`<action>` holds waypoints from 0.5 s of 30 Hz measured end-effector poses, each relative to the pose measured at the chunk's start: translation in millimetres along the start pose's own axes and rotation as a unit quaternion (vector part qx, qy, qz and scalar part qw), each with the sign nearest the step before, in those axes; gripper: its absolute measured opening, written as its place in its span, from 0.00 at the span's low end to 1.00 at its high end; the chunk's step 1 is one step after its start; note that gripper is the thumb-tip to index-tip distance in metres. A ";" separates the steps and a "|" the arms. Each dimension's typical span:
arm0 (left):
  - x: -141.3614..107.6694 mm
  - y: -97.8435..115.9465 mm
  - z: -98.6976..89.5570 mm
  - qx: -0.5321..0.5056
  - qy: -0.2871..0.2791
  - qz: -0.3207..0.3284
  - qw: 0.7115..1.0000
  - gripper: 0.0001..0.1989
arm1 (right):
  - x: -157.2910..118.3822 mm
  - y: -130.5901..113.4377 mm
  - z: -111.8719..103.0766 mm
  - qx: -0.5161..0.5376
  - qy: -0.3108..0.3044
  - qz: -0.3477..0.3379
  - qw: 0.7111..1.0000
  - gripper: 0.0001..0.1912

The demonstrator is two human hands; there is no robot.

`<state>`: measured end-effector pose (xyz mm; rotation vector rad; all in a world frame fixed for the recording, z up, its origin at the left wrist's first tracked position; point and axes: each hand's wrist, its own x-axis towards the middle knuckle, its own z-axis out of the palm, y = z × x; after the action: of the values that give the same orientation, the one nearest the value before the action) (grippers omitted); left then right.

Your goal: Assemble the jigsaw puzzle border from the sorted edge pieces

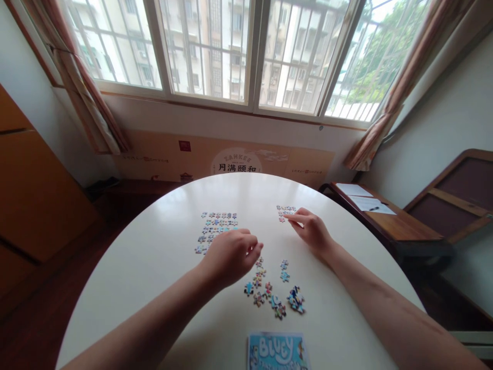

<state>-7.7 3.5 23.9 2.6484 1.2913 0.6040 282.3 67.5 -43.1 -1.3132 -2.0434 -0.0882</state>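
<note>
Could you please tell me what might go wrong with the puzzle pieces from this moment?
The left hand covers part of the rows of pieces in this view; if it is low, it might nudge them out of line.

The right hand is at the edge of the small group, so a slip could push those pieces apart.

Some pieces in the dark cluster seem to overlap, so one might be overlooked.
</note>
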 end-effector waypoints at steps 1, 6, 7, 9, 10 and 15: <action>0.3 -1.3 -0.7 0.004 -0.011 -0.006 1.000 0.16 | -0.5 -5.5 -2.8 0.016 -0.002 -0.022 1.000 0.14; -0.8 -4.0 0.5 0.004 -0.078 0.011 0.997 0.16 | -0.6 -49.1 -14.2 0.090 -0.107 -0.129 0.982 0.20; -1.3 -3.9 1.1 0.004 -0.090 0.018 0.996 0.17 | -0.6 -57.3 -15.5 0.092 -0.132 -0.141 0.977 0.20; -2.1 -3.8 2.3 0.005 -0.109 0.028 0.994 0.17 | -0.6 -68.8 -17.4 0.089 -0.169 -0.152 0.970 0.20; -2.4 -3.9 3.1 0.007 -0.116 0.031 0.993 0.17 | -0.6 -71.8 -18.4 0.087 -0.181 -0.151 0.968 0.20; -3.0 -0.8 9.8 0.018 -0.116 0.043 0.992 0.14 | 1.0 -70.6 -25.5 0.087 -0.214 -0.118 0.966 0.18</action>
<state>-6.0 2.2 13.9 2.7177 1.1371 0.2724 237.1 23.7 -2.1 -1.0390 -2.5018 0.2868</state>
